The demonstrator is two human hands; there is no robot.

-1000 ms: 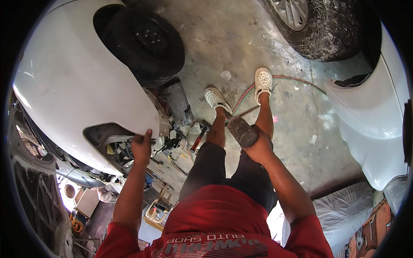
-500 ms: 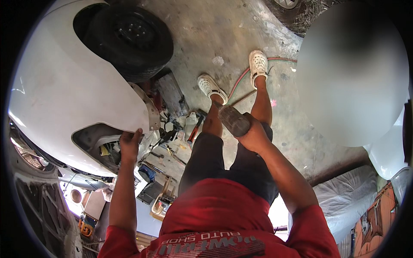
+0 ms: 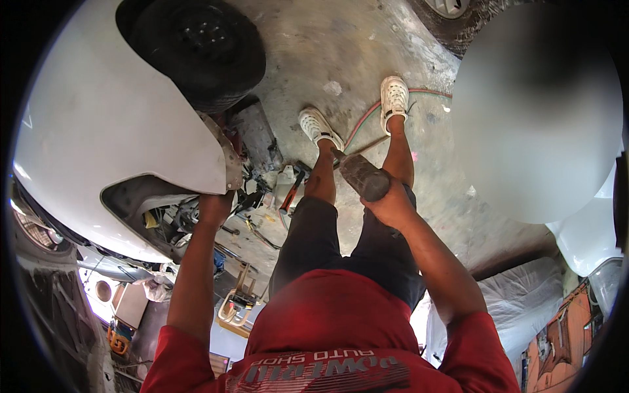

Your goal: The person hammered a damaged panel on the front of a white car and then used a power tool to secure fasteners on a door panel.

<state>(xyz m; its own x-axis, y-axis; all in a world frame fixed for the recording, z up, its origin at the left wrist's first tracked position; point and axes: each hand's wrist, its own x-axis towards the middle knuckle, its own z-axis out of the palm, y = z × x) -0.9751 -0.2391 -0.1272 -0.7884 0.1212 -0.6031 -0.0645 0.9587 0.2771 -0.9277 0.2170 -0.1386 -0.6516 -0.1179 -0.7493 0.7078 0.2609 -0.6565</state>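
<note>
On the left, a white car fender (image 3: 124,118) curves down to a headlight opening (image 3: 141,200). My left hand (image 3: 215,211) reaches to the fender's lower edge, beside a metal bracket (image 3: 233,169). Its fingers pass under the panel, out of sight, so its grip does not show. My right hand (image 3: 393,208), in front of my thighs, is closed around a dark, worn tool (image 3: 362,177). That tool has a thick cylindrical body and a narrow tip pointing away from me; its handle is mostly hidden by my hand.
Past the fender is a black wheel (image 3: 203,49). An orange-and-black-handled hammer (image 3: 291,191) lies among scattered parts on the concrete floor (image 3: 314,52). A red hose (image 3: 367,121) runs by my shoes. Plastic-covered items (image 3: 517,301) stand at right; a blurred patch hides part there.
My left hand has shifted right along the fender edge, and its fingers have gone under the panel. The tool in my right hand has moved slightly right.
</note>
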